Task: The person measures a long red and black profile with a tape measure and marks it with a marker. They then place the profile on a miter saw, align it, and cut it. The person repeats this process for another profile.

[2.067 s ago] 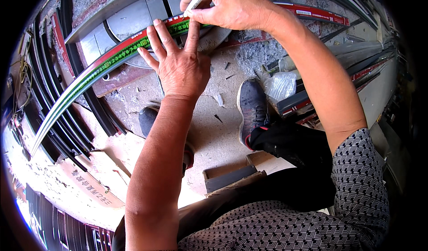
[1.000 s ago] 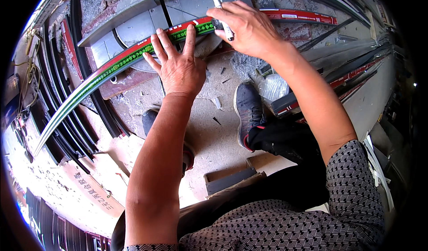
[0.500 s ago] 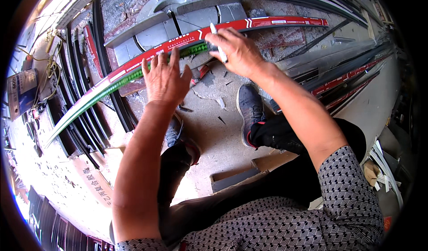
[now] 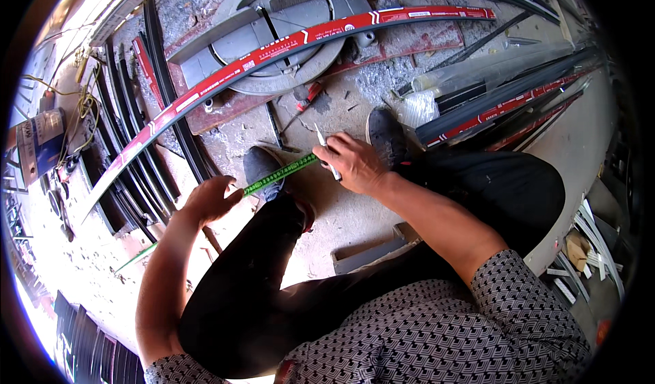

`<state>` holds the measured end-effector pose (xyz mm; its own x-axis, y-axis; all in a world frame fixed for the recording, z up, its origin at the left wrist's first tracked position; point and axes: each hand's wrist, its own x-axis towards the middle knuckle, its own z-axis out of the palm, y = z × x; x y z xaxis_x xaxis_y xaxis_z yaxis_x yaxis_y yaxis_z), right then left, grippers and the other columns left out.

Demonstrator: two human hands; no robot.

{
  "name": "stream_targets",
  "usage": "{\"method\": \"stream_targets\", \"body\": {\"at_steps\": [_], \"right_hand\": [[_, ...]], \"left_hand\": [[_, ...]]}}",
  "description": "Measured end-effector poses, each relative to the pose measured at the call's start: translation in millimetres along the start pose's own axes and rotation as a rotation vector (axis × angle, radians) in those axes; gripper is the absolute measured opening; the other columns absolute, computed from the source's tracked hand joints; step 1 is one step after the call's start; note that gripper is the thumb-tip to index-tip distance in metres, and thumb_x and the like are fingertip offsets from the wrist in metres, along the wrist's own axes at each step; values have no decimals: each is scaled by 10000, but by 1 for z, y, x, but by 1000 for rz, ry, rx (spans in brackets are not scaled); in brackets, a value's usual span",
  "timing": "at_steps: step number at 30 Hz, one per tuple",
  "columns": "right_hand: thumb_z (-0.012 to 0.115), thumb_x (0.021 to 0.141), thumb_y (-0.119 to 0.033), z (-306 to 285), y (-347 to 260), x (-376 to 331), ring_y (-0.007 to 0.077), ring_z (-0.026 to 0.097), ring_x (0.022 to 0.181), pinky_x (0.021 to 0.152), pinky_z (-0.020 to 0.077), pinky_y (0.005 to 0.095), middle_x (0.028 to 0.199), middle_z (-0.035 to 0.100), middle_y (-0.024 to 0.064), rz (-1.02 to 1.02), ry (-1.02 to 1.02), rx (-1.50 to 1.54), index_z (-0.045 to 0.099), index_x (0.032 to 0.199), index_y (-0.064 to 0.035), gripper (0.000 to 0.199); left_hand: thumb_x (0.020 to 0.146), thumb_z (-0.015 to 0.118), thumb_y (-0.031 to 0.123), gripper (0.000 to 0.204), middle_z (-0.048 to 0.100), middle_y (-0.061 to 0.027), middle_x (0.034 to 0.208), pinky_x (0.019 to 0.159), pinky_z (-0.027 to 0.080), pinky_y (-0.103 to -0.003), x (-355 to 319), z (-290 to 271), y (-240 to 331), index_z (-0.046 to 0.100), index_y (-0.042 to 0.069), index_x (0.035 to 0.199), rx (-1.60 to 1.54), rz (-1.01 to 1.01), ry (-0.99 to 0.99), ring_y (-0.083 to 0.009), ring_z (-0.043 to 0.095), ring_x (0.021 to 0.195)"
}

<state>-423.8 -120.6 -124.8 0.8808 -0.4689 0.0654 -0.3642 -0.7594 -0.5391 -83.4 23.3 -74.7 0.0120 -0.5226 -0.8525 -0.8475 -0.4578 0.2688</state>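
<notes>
A green tape measure blade (image 4: 280, 174) stretches between my two hands, above my left shoe. My left hand (image 4: 208, 200) is closed around the blade on its left part, and a thin green length shows again beyond my left forearm. My right hand (image 4: 355, 164) is closed around a white marker pen (image 4: 321, 137) at the blade's right end. Whether a tape case sits inside that hand is hidden. Farther off, a long strip with red printed film (image 4: 286, 45) lies across the grey mitre saw base (image 4: 249, 43), touched by neither hand.
A red-handled screwdriver (image 4: 310, 96) lies on the floor before the saw. Black profiles (image 4: 123, 104) lie at the left. More red-filmed profiles (image 4: 505, 109) and clear plastic wrap (image 4: 491, 70) are at the right. White offcuts (image 4: 593, 241) lie at the far right.
Both hands have moved back from the red-filmed strip toward my body, bringing the green tape with them. The left hand has also gone left. The strip now lies without a hand on it.
</notes>
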Motion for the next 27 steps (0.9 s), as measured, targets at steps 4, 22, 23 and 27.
{"method": "stream_targets", "body": {"at_steps": [4, 22, 23, 27], "right_hand": [[735, 806, -39, 21, 2, -13, 297, 630, 1110, 847, 580, 423, 1081, 636, 89, 40, -34, 3, 605, 1241, -109, 459], [653, 958, -67, 48, 66, -9, 407, 674, 1028, 877, 552, 500, 1122, 685, 172, 325, 89, 71, 585, 1253, -100, 305], [658, 954, -70, 54, 70, -10, 408, 676, 1018, 873, 555, 502, 1128, 680, 174, 322, 64, 42, 575, 1265, -108, 324], [706, 954, -158, 75, 73, -22, 434, 672, 1013, 828, 568, 528, 1161, 650, 181, 444, -49, 17, 540, 1292, -130, 377]], "left_hand": [[1016, 618, 485, 543, 713, -206, 1289, 1075, 504, -474, 17, 49, -17, 665, 61, 1352, -106, -17, 52, -377, 653, 1257], [1045, 593, 305, 232, 714, -178, 992, 832, 529, -501, 50, 34, -39, 699, 100, 1061, -149, -31, 155, -415, 684, 973], [1041, 600, 292, 222, 712, -173, 1003, 835, 529, -497, 49, 33, -42, 698, 94, 1051, -132, -10, 195, -410, 683, 983], [1024, 629, 267, 206, 697, -161, 1007, 841, 526, -501, 45, 28, -42, 688, 70, 1019, -97, -7, 257, -403, 673, 995]]}}
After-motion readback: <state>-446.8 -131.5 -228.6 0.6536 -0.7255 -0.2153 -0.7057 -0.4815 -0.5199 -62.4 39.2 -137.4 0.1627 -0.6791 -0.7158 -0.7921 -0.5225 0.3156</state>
